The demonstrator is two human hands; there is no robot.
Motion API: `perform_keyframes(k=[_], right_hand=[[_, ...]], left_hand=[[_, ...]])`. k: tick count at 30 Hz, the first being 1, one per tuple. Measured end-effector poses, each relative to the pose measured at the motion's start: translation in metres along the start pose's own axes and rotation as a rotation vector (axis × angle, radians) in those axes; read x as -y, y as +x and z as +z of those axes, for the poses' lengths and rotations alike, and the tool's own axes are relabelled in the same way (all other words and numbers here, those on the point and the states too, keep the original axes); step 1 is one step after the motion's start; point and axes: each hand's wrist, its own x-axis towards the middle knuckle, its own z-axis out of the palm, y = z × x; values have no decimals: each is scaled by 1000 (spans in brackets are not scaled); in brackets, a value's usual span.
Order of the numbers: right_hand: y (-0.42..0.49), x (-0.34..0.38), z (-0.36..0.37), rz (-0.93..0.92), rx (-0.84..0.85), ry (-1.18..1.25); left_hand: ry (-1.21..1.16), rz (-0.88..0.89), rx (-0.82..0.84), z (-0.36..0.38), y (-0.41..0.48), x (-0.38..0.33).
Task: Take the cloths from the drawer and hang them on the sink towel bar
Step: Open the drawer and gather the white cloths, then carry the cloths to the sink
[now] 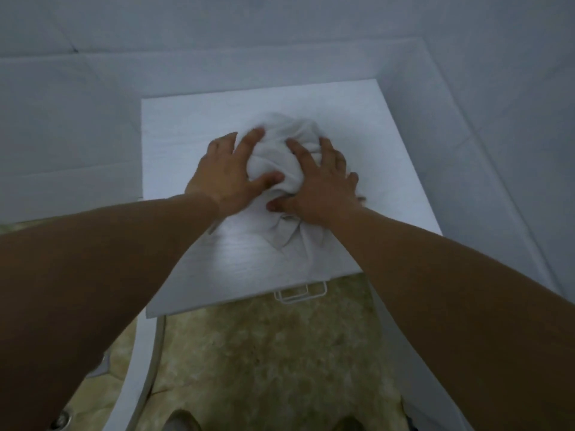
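**tilefan:** ok so where's the cloth right now? all I get is white on white lol

**mopsy:** it's bunched into a ball on the white surface, roughly in the middle, and you've got both hands on it. your left hand wraps round its left side, fingers spread, thumb dug into the front folds. your right hand covers the right side, fingers fanned over the top, thumb tucked in low at the front

**tilefan:** lifted or resting?

**mopsy:** a loose tail of it lies flat on the surface on your side. the rest I can't tell, it's a bit blurry. a white wire handle pokes out under the front edge of the surface, there's beige stone floor below that, and pale tiled wall behind
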Motion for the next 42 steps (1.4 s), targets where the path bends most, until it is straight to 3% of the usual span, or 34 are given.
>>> perform_keyframes(k=[4, 7, 10, 19, 25, 31, 34, 39, 42], right_hand=[[4, 1, 1, -56, -123, 78], [-2, -1, 2, -50, -153, 211], [-19, -5, -9, -55, -212, 321], [-89, 28, -148, -57, -160, 325], [-180, 68, -238, 5, -175, 362], [-291, 92, -303, 119, -255, 323], [-345, 97, -325, 185, -303, 295], [-441, 100, -361, 359, -383, 378], [-515, 97, -368, 418, -378, 408]], left_hand=[[-66, -7, -140, 10, -2, -7], [-115, -38, -75, 1, 2, -23], [-76, 43, -43, -20, -2, -42], [-108, 110, -9, -150, -37, -134], [-24, 296, 81, -249, -77, -190], [-1, 587, 303, -322, -124, -245], [12, 710, 380, -342, -148, -274], [-196, 784, 380, -353, -209, -334], [-168, 901, 439, -351, -257, -370]])
